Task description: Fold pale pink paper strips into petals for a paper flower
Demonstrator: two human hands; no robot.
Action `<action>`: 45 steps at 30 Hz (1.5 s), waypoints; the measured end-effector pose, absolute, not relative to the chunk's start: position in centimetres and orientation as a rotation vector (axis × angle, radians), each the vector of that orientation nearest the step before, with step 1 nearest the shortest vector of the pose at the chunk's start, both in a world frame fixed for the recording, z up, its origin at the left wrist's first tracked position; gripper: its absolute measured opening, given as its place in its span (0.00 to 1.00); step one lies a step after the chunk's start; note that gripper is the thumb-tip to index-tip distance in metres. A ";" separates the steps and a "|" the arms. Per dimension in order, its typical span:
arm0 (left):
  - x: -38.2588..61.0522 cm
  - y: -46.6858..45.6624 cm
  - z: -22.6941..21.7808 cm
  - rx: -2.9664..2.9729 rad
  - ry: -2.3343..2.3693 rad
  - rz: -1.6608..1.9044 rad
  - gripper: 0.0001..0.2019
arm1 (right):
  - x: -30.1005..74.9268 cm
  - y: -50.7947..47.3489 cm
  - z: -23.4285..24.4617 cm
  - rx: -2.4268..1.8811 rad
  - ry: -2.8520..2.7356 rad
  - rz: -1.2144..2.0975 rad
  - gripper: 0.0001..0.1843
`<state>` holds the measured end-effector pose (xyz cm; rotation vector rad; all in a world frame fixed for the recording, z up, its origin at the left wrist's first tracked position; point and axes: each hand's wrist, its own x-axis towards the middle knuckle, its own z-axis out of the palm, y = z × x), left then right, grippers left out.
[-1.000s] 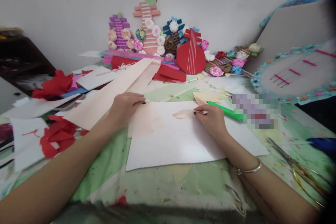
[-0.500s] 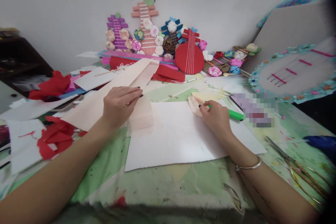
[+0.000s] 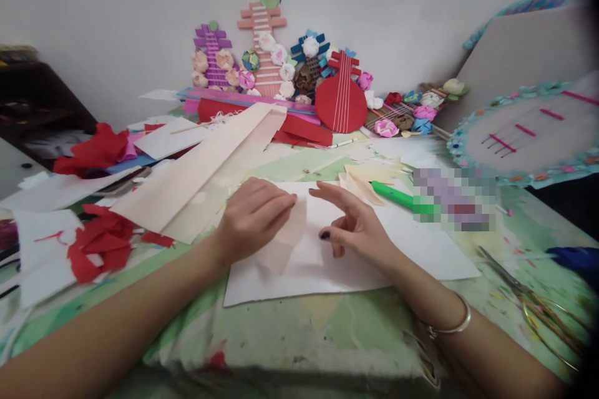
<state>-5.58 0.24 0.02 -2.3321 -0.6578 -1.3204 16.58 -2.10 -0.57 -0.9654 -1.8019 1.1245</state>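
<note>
Dark shelf (image 3: 44,100): I have it at the far left, beyond the table.
White sheet (image 3: 40,262): near left, overlapped by crumpled red paper (image 3: 100,240).
Cream strip (image 3: 206,165): long and folded, it slants from the left up to the far middle, just beyond the left forearm.
Purple model (image 3: 213,53): instrument-shaped, far off by the wall, with pale paper flowers on it and a taller pink model (image 3: 269,68) on its right.
Left hand (image 3: 255,218): I have its fingertips pinched together on the pale paper; its knuckles block my view of the board's left part.
Pale paper (image 3: 291,227): thin and small, hanging from those fingertips over the board, left of the right hand.
White board (image 3: 299,280): flat on the table, under both hands.
Red model (image 3: 341,106): far middle, leaning upright with white strings.
Right hand (image 3: 358,224): thumb and forefinger apart, holding nothing, the forefinger aimed at the pale paper.
Cream petals (image 3: 358,184): just beyond the right hand, at the board's far edge.
Green tool (image 3: 395,195): right of the petals; a pixelated patch covers its right end, so I cannot make that out.
Scissors (image 3: 519,290): near right, clear of the board.
Oval panel (image 3: 528,131): far right, edged in blue flowers.
</note>
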 end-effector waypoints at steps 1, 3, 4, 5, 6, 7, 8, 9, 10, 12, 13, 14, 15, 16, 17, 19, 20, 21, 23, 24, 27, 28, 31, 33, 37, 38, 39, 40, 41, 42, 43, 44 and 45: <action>-5.1 0.1 -0.3 -2.384 -0.609 -1.312 0.10 | 16.3 -2.4 -0.5 -0.965 -1.823 1.143 0.39; -4.5 -0.2 -0.8 -2.480 -0.541 -1.321 0.13 | 15.9 -2.7 -0.4 -1.035 -1.893 0.962 0.27; -4.2 -0.4 -1.0 -2.523 -0.519 -1.335 0.14 | 15.8 -2.8 -0.4 -1.083 -1.920 0.811 0.19; -4.0 -0.5 -1.1 -2.559 -0.501 -1.346 0.15 | 15.8 -2.7 -0.5 -1.123 -1.928 0.663 0.13; -3.9 -0.5 -1.2 -2.590 -0.492 -1.356 0.16 | 15.9 -2.6 -0.5 -1.151 -1.917 0.544 0.10; -3.8 -0.6 -1.3 -2.613 -0.493 -1.369 0.17 | 16.0 -2.5 -0.6 -1.164 -1.895 0.477 0.10; -3.7 -0.6 -1.4 -2.632 -0.508 -1.385 0.18 | 16.1 -2.4 -0.7 -1.164 -1.865 0.458 0.12; -3.7 -0.6 -1.5 -2.646 -0.543 -1.401 0.19 | 16.3 -2.3 -0.7 -1.157 -1.833 0.461 0.13; -3.7 -0.5 -1.5 -2.661 -0.589 -1.407 0.20 | 16.5 -2.3 -0.8 -1.146 -1.803 0.461 0.15; -3.7 -0.3 -1.6 -2.653 -0.672 -1.387 0.19 | 16.7 -2.3 -0.8 -1.123 -1.763 0.441 0.16; -3.8 -0.2 -1.7 -2.631 -0.700 -1.373 0.18 | 16.7 -2.4 -0.7 -1.111 -1.750 0.435 0.15; -3.8 -0.1 -1.7 -2.600 -0.726 -1.370 0.17 | 16.7 -2.5 -0.7 -1.101 -1.745 0.441 0.15; -3.9 -0.1 -1.7 -2.570 -0.761 -1.385 0.16 | 16.7 -2.6 -0.7 -1.091 -1.747 0.463 0.15; -4.0 -0.1 -1.6 -2.549 -0.811 -1.419 0.16 | 16.7 -2.7 -0.7 -1.074 -1.755 0.490 0.15; -4.0 -0.1 -1.5 -2.544 -0.875 -1.464 0.16 | 16.7 -2.7 -0.6 -1.051 -1.768 0.502 0.14; -4.2 -0.3 -1.3 -2.580 -0.977 -1.533 0.16 | 16.6 -2.7 -0.5 -1.004 -1.803 0.456 0.14; -4.2 -0.4 -1.2 -2.605 -0.992 -1.551 0.15 | 16.6 -2.7 -0.5 -0.983 -1.820 0.417 0.13; -4.2 -0.4 -1.1 -2.631 -0.988 -1.562 0.14 | 16.6 -2.7 -0.4 -0.967 -1.839 0.383 0.13; -4.3 -0.4 -1.1 -2.674 -0.954 -1.567 0.12 | 16.8 -2.5 -0.3 -0.947 -1.886 0.356 0.13; -4.3 -0.4 -1.2 -2.701 -0.934 -1.561 0.11 | 16.9 -2.4 -0.2 -0.941 -1.911 0.359 0.14; -4.3 -0.2 -1.7 -2.834 -0.870 -1.505 0.12 | 17.4 -2.0 -0.4 -0.931 -1.971 0.377 0.17; -4.3 -0.2 -1.9 -2.883 -0.852 -1.477 0.13 | 17.7 -1.8 -0.5 -0.936 -1.992 0.388 0.18; -4.2 -0.1 -2.3 -2.968 -0.829 -1.366 0.14 | 18.6 -1.3 -1.2 -0.976 -2.118 0.467 0.17; -4.1 -0.2 -2.6 -2.977 -0.825 -1.288 0.14 | 19.2 -0.9 -1.6 -1.052 -2.250 0.517 0.16; -3.9 -0.3 -2.9 -3.042 -0.837 -1.209 0.12 | 20.1 -0.7 -1.6 -1.099 -2.378 0.502 0.20; -3.9 -0.3 -3.0 -3.065 -0.843 -1.197 0.11 | 20.2 -0.8 -1.5 -1.067 -2.390 0.476 0.21; -3.9 -0.4 -3.0 -3.085 -0.849 -1.188 0.10 | 20.3 -0.9 -1.4 -1.027 -2.402 0.450 0.22; -3.9 -0.5 -3.0 -3.098 -0.855 -1.185 0.09 | 20.3 -1.0 -1.2 -0.985 -2.415 0.427 0.21; -3.9 -0.5 -3.0 -3.106 -0.863 -1.186 0.08 | 20.3 -1.2 -1.1 -0.941 -2.432 0.410 0.19; -3.9 -0.6 -3.0 -3.111 -0.869 -1.188 0.08 | 20.2 -1.3 -1.1 -0.895 -2.454 0.401 0.17; -3.9 -0.6 -2.9 -3.116 -0.874 -1.188 0.09 | 20.2 -1.5 -1.1 -0.849 -2.475 0.400 0.15; -3.9 -0.6 -2.9 -3.123 -0.873 -1.190 0.10 | 20.2 -1.6 -1.1 -0.804 -2.492 0.407 0.13; -3.9 -0.6 -2.8 -3.133 -0.859 -1.204 0.11 | 20.2 -1.7 -1.1 -0.764 -2.501 0.423 0.12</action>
